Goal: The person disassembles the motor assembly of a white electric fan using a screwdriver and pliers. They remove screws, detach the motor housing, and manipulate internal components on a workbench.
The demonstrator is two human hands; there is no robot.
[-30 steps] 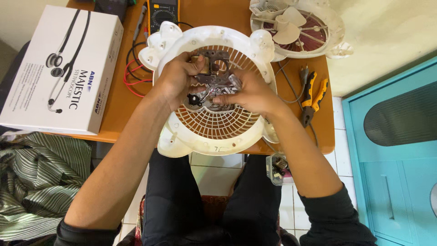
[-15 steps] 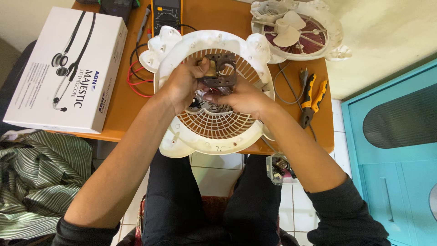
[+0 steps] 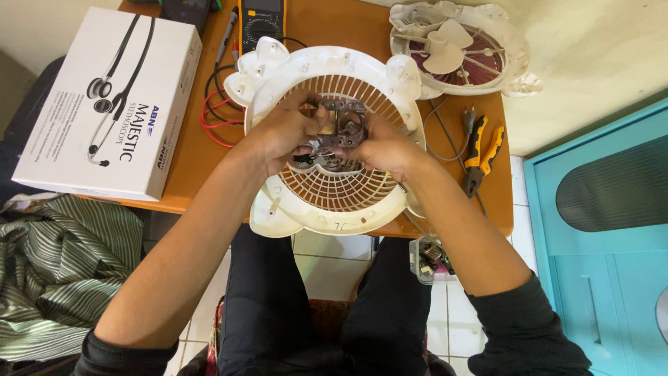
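While the person sits at the orange surface (image 3: 351,24), both hands meet at the middle of a white fan grille (image 3: 334,188) that lies flat on it and juts over the near edge. Left hand (image 3: 285,132) and right hand (image 3: 383,147) have their fingers closed on a dark metal motor part (image 3: 341,129) at the grille's hub, one hand on each side. Beside the grille lie a white box (image 3: 104,104) on the left, a meter (image 3: 261,21) behind, a second fan housing (image 3: 459,45) and pliers (image 3: 480,153) on the right
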